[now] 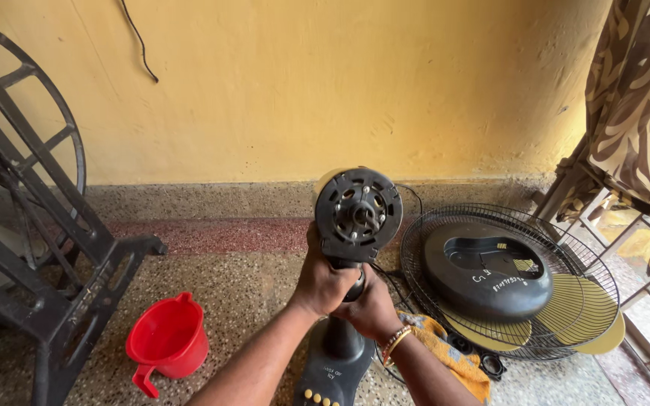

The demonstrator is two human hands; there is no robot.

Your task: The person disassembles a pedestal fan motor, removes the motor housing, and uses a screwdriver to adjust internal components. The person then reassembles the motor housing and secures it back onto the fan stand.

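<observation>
A: How does the fan motor (358, 213) look?

B: It is round, black and bare, with holes in its face and a shaft in the centre. It stands on the black stand (338, 353) over the speckled floor (250, 278).

A: What is around it?

B: A wire grille (445, 225) at the right carries a black cover (488, 271) and yellow blades (577, 304). A red jug (167, 342) is at the left.

A: And the hands?

B: The left hand (323, 280) and the right hand (374, 308) are both closed around the neck under the motor.
</observation>
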